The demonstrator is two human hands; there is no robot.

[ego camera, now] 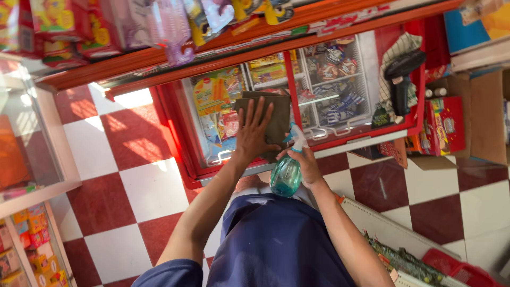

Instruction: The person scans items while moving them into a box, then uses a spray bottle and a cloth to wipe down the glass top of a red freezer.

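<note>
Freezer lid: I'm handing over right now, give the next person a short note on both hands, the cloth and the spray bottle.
Left hand: flat, fingers spread, pressing the brown cloth onto the glass lid of the red chest freezer.
Right hand: grip closed round the teal spray bottle, held by its neck at the freezer's front edge, nozzle toward the glass.
Done: cloth is on the glass. Whether it has been sprayed cannot be told.
Left: probably the right-hand pane, which the cloth does not touch.

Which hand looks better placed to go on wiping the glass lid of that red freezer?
The left hand: it lies flat on the brown-green cloth on the freezer's glass lid. The right hand grips the teal plastic spray bottle.
</note>
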